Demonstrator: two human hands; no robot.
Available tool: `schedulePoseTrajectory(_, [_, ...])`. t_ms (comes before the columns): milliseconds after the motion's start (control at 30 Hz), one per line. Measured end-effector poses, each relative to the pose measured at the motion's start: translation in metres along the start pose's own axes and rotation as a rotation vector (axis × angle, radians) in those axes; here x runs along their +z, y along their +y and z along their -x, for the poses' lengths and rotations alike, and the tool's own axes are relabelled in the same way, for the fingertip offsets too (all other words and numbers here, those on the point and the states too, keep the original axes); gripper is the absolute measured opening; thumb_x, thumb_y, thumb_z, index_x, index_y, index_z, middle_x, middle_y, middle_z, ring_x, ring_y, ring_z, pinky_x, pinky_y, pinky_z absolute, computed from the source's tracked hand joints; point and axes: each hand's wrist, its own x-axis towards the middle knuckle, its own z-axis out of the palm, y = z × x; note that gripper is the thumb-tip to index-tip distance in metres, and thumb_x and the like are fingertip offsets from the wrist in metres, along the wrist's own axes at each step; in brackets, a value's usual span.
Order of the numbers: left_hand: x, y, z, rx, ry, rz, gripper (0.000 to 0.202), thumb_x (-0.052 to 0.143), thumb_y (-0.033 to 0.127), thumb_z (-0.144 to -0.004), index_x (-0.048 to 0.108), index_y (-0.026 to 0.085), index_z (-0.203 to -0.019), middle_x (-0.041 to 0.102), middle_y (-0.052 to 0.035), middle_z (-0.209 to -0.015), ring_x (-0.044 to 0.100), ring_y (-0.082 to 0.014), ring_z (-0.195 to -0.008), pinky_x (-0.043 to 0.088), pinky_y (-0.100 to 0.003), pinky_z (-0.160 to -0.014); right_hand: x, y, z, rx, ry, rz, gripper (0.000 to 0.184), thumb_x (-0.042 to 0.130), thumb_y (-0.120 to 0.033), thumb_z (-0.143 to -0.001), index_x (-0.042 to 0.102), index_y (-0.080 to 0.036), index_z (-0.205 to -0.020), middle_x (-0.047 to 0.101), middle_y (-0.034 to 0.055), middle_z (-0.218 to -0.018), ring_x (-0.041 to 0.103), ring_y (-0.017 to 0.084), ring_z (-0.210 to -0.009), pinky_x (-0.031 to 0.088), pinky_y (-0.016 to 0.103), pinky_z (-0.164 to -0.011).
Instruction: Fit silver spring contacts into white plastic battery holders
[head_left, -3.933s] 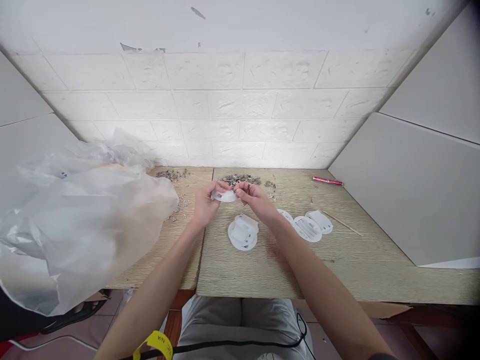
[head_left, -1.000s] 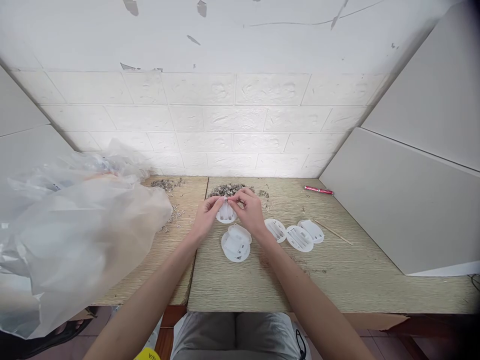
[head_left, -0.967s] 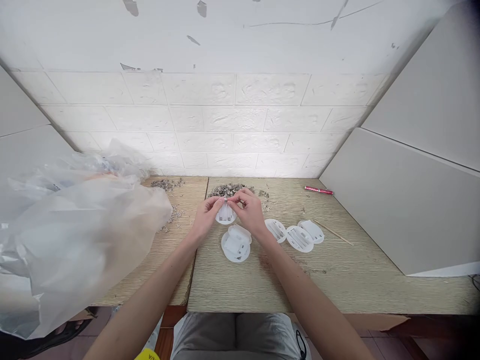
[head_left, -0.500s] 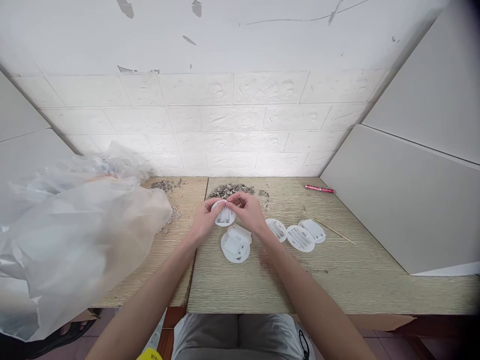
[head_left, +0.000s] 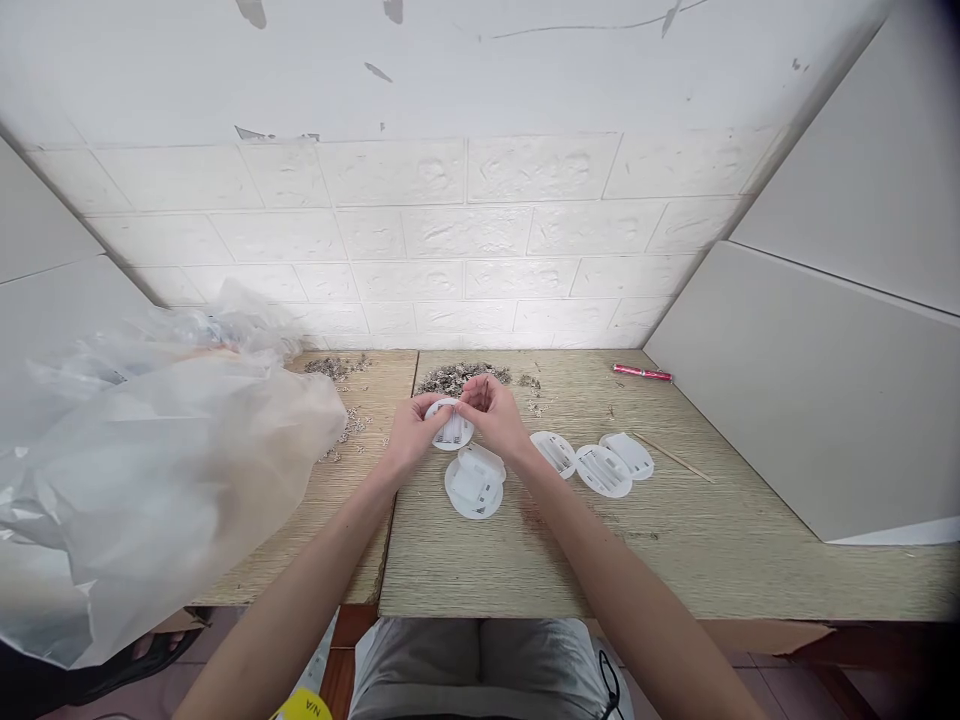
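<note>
A white round plastic battery case [head_left: 453,430] with long slots is held up over the table. My left hand [head_left: 416,430] is closed on its left edge, thumb on the front. My right hand [head_left: 495,412] has its thumb against the case's upper edge, with the fingers curled behind; any small piece in them is hidden. Just below, more white round cases [head_left: 474,498] lie stacked. Behind my hands is a heap of small metal contact pieces [head_left: 450,378].
Several white cases [head_left: 604,470] lie to the right, near a thin wooden stick [head_left: 675,458] and a red pen [head_left: 642,372]. A large plastic bag [head_left: 172,480] bulges at the left. More metal pieces [head_left: 328,367] are scattered beside it. A white brick-patterned wall [head_left: 480,230] stands behind.
My right fingers have lifted slightly and spread from the thumb at the case's top edge. My left hand keeps its hold on the case. The view has shifted slightly.
</note>
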Motion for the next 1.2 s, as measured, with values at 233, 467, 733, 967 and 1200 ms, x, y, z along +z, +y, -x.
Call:
schedulePoseTrajectory(233, [0.000,-0.004,0.000,-0.057,0.031,-0.019,0.017,0.075,0.027,-0.062,0.071,0.015,-0.072,0.067,-0.0036,-0.069,0.059,-0.0159,-0.063,0.044,-0.027,-0.059,0.003,-0.001,0.002,-0.032,-0.061,0.092,0.016,0.062,-0.023,-0.071,0.050,-0.021,-0.081,0.053,-0.0031,-0.072,0.046,0.011,-0.063,0.039,0.026,-0.059])
schedulePoseTrajectory(467, [-0.003,0.000,-0.003,-0.112,-0.145,0.468,0.036,0.077,0.032,-0.070,0.072,0.017,-0.102,0.071,-0.0075,-0.102,0.064,-0.0185,-0.091,0.050,-0.031,-0.082,0.002,0.001,-0.003,0.155,0.075,-0.348,0.031,0.077,-0.036,-0.061,0.055,-0.020,-0.077,0.052,-0.0036,-0.070,0.044,0.009,-0.058,0.036,0.024,-0.054])
schedulePoseTrajectory(733, [-0.006,-0.001,-0.006,-0.043,-0.184,0.540,0.038,0.073,0.044,-0.076,0.072,0.017,-0.102,0.069,-0.0103,-0.112,0.062,-0.0212,-0.107,0.047,-0.032,-0.093,-0.006,0.000,-0.006,0.220,0.082,-0.241,0.034,0.065,-0.052,-0.077,0.060,-0.020,-0.086,0.061,0.0034,-0.080,0.053,0.012,-0.065,0.041,0.025,-0.054])
schedulePoseTrajectory(967, [-0.008,-0.007,-0.011,-0.089,-0.113,0.531,0.042,0.073,0.053,-0.073,0.070,0.016,-0.092,0.069,-0.0082,-0.093,0.063,-0.0178,-0.086,0.050,-0.029,-0.076,-0.014,-0.002,0.000,-0.008,-0.139,0.449,0.038,0.038,-0.051,-0.095,0.060,-0.020,-0.096,0.050,-0.0042,-0.053,0.047,0.014,-0.051,0.036,0.026,-0.055])
schedulePoseTrajectory(1200, [-0.008,-0.007,-0.009,-0.100,-0.111,0.489,0.040,0.072,0.054,-0.072,0.068,0.016,-0.084,0.066,-0.0051,-0.084,0.059,-0.0140,-0.077,0.047,-0.024,-0.067,-0.012,-0.003,0.007,-0.113,-0.187,0.796,0.028,0.037,-0.031,-0.099,0.062,-0.019,-0.098,0.061,0.0012,-0.070,0.052,0.016,-0.063,0.032,0.026,-0.061])
